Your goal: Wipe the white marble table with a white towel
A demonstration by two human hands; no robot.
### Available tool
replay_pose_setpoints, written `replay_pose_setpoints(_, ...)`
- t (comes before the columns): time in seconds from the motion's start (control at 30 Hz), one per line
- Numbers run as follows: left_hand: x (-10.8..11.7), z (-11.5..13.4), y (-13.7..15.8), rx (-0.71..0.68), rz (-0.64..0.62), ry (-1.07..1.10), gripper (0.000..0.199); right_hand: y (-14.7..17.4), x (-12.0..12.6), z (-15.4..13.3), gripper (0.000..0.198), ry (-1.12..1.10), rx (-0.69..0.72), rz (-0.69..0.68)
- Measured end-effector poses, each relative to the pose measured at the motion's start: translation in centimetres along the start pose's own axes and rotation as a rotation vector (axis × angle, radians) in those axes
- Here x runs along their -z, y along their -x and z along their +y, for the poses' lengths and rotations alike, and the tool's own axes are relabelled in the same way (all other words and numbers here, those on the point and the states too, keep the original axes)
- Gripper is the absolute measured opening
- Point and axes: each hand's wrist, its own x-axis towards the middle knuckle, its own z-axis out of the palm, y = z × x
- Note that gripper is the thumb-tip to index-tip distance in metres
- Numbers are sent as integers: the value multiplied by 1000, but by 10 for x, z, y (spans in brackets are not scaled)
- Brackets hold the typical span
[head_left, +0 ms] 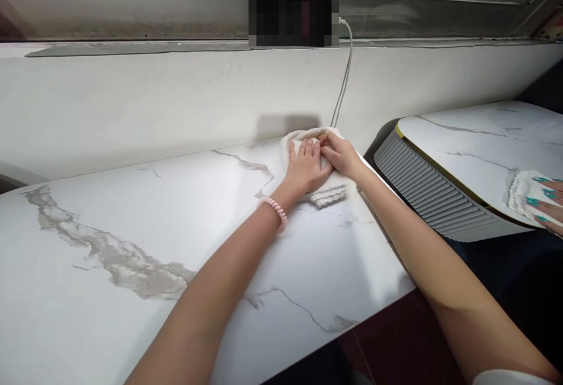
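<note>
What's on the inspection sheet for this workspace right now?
Surface: white table, grey marbling.
Things in use: white cloth, folded, on the table.
Clutter: dark pixelated object at the window ledge.
Hands: left hand flat on the cloth; right hand beside it, also at the cloth, grip unclear.
Cables: pale cable hanging beside the dark object, lower end hidden.
Surroundings: second table at right, another person's hand on a second cloth there.

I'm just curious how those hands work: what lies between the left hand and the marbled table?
A folded white cloth: the left hand lies flat on it, over the marbled table, in the head view.
</note>
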Motion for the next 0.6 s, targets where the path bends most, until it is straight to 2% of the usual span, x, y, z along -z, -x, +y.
replay_pose_setpoints(0.13,-6,9,-20,40,31,-1,67,-15,7,16,18,-89,5,3)
replay_pose_setpoints(0.27,-8,11,-22,43,50,1,67,-12,12,20,21,-128,24,-2)
replay_pose_setpoints(0.43,-9,25,-5,54,40,-42,68,6,20,14,23,-86,57,-35)
replay_pose_setpoints(0.6,-15,64,30,51,70,-105,70,52,39,5,21,29,116,-82)
